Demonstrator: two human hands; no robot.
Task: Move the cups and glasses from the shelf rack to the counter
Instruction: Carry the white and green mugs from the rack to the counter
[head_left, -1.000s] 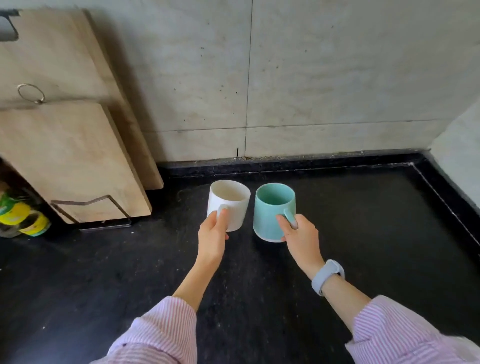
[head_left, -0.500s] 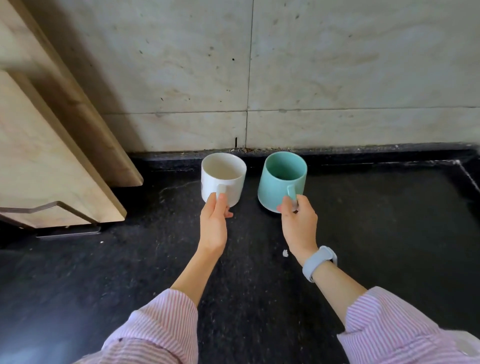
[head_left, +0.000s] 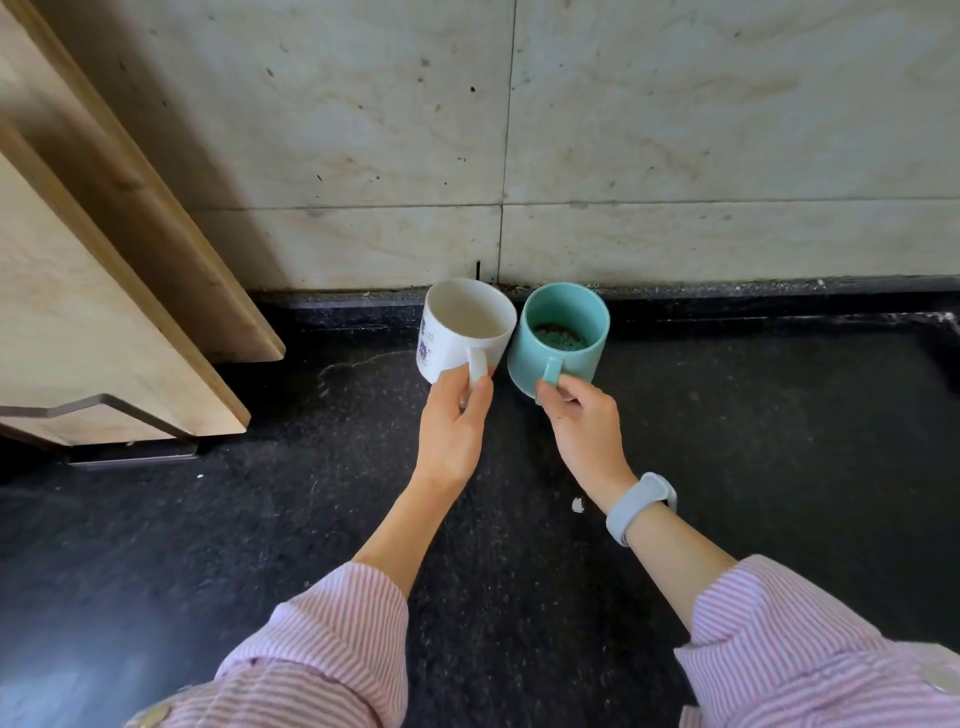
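Both forearms are bare from wrist to mid-forearm, and above that each is covered by a loose shirt sleeve of white cloth with thin pink stripes. The left sleeve (head_left: 332, 623) ends in a wide, turned-up cuff, and a small round button shows near the bottom edge of the view. The right sleeve (head_left: 789, 639) has the same striped cuff, with a pale button at the lower right corner. The right wrist carries a smooth, pale grey-blue wristband (head_left: 640, 506), rounded and plain.
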